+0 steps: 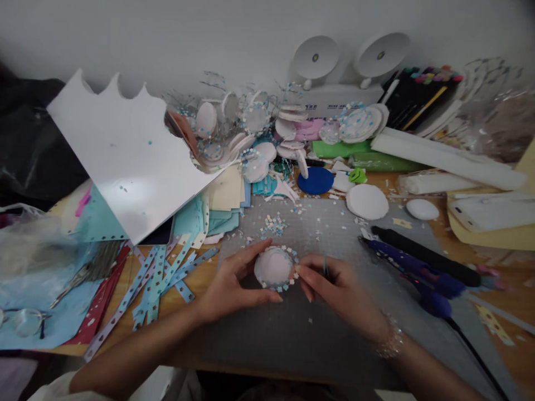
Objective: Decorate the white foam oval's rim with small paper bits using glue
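My left hand [238, 278] curls its thumb and fingers around a round white disc [273, 267]. Tiny pale blue and white paper flowers ring the disc's rim. At the right side of that rim, my right hand [324, 275] is closed in a pinch. A thin teal piece [325, 263] sticks up between its fingers; what the fingertips hold is too small to make out. Just beyond the disc lies a loose heap of small punched paper flowers [273, 224] on the grey mat [267, 340].
A purple glue gun [413, 267] and a black rod [426, 256] lie at right. Punched paper strips [159, 278] and a large white sheet [134, 156] fill the left. Finished-looking flowered discs [256, 117], a blue oval [316, 180] and a white disc [366, 201] sit behind.
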A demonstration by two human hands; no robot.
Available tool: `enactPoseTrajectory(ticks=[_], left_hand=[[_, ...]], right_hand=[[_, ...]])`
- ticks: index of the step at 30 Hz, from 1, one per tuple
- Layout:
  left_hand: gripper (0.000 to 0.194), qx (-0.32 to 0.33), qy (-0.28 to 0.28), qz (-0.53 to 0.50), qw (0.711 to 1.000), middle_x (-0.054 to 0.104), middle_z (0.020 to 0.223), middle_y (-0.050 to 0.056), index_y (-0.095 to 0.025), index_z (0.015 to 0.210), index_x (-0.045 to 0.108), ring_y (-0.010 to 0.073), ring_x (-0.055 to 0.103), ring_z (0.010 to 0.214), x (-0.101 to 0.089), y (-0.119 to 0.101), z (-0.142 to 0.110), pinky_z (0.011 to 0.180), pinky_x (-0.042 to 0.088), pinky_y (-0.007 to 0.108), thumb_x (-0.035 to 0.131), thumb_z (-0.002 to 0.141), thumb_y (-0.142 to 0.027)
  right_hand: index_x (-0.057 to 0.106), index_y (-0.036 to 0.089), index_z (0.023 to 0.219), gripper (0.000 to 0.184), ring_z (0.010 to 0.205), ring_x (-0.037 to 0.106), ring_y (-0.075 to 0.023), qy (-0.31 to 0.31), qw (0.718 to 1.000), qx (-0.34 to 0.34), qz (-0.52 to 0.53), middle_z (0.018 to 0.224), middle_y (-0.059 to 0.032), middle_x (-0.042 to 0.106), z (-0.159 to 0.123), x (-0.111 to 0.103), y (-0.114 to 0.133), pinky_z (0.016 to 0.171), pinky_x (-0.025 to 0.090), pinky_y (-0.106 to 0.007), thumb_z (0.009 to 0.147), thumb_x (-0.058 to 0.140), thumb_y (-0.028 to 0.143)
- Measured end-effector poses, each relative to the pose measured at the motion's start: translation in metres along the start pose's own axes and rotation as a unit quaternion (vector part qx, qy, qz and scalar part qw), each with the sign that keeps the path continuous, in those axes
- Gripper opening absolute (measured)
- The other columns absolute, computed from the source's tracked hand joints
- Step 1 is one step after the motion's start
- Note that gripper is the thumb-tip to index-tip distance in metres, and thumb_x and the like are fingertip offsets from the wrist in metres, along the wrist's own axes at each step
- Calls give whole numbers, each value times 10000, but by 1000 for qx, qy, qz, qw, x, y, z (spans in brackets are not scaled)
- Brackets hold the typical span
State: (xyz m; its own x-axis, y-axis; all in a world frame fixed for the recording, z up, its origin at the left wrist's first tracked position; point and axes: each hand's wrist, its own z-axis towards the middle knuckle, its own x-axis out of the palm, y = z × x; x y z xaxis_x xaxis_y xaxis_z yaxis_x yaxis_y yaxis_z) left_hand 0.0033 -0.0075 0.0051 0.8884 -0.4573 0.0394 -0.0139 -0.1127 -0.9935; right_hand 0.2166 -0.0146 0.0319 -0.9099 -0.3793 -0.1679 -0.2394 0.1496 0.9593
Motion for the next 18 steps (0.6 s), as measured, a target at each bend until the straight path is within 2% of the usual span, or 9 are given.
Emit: enactPoseTrajectory(ticks=[3,5,9,12,14,16,18], left_hand=[[875,53,-3,89,995,384,1476,147,-226,1398,426,332,347,1359,-4,-7,-2,1133,277,485,835,632,-325],[761,84,-23,140,986,342,1496,130,-241,1377,455,334,284,1385,-7,-12,-2,1138,251,493,783,700,-357],[316,104,-50,164,980,465,1392,106,-239,1191,610,277,396,1313,-8,-18,0,1095,313,465,593,879,-290],[209,116,-67,194,972,519,1322,93,-228,1078,661,253,446,1255,-6,-19,1,1068,335,444,584,883,-243],[180,130,-97,222,962,572,1202,90,-221,1030,680,237,499,1162,-6,-18,1,1013,381,418,608,865,-237],[143,139,-123,238,954,616,996,72,-209,968,701,203,557,988,-7,-18,2,890,449,361,619,855,-238],[118,127,-127,233,956,629,848,50,-195,909,708,174,578,843,-6,-19,2,769,476,309,609,859,-237]], right_hand=[[526,194,639,333,526,457,-98,-13,1000,-1,-7,529,41,493,1,-1,0,541,365,-228,905,487,391],[515,193,618,337,533,458,-99,-23,1000,-5,-14,535,38,490,1,-1,1,546,366,-228,899,496,379],[504,195,591,336,508,439,-97,-35,998,-10,-50,522,37,477,0,0,1,512,351,-226,888,496,353],[518,197,601,297,485,424,-94,-51,993,-37,-102,512,42,464,-1,1,0,476,326,-224,874,506,314],[541,197,626,259,492,432,-94,-65,985,-75,-144,525,41,475,-2,3,-1,482,331,-223,868,512,284],[568,201,668,214,508,457,-95,-78,974,-113,-178,552,35,513,-4,4,-2,501,352,-222,867,519,263],[583,208,696,189,514,479,-99,-91,966,-135,-200,575,26,550,-5,5,-3,512,371,-226,868,523,257]])
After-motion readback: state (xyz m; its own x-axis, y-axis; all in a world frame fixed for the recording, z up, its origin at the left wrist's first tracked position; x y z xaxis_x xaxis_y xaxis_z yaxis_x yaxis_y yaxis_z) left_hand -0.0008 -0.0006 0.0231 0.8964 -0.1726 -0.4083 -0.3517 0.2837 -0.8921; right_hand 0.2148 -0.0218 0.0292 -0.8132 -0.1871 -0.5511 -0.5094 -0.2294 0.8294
